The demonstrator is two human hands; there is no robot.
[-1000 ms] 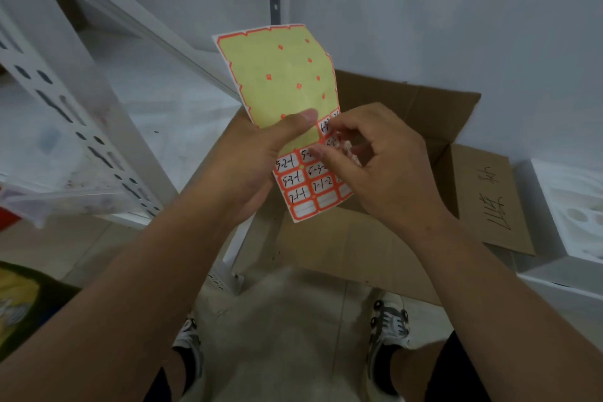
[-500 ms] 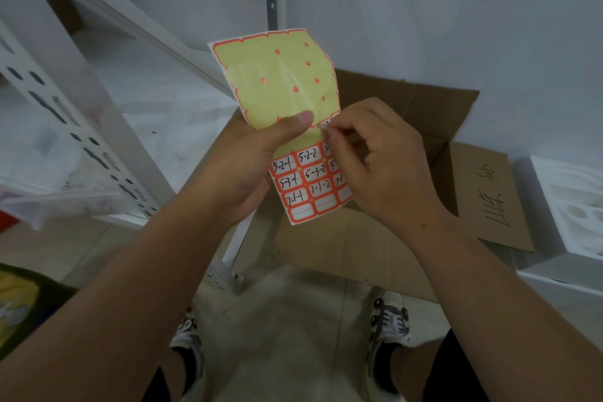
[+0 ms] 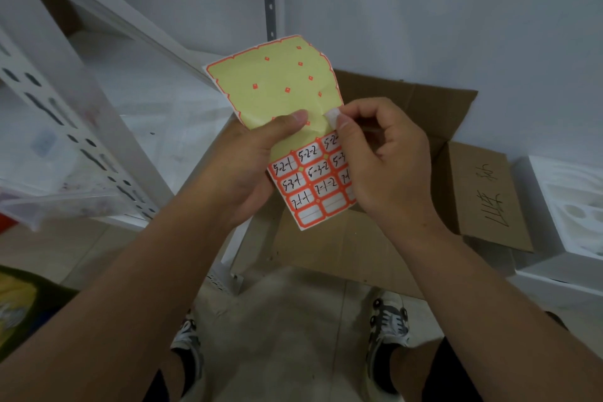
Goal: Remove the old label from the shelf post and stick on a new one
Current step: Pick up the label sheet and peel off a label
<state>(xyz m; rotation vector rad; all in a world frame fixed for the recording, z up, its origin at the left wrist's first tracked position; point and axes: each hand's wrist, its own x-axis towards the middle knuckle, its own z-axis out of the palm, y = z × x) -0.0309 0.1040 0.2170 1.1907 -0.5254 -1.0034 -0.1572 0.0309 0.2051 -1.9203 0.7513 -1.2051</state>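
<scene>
White perforated metal shelf post (image 3: 62, 127) slants at nine o'clock. Centre: left hand (image 3: 241, 170) thumb-pinches the yellow, orange-bordered label sheet (image 3: 280, 98). At three o'clock, right hand (image 3: 388, 163) pinches a small white peeled label (image 3: 332, 117).

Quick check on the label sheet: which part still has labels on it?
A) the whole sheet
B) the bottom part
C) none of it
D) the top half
B: on the sheet the top is bare yellow backing, and the red-bordered labels fill only the bottom rows, below the left hand thumb, while the right hand pinches one white label at the sheet's right edge.
</scene>
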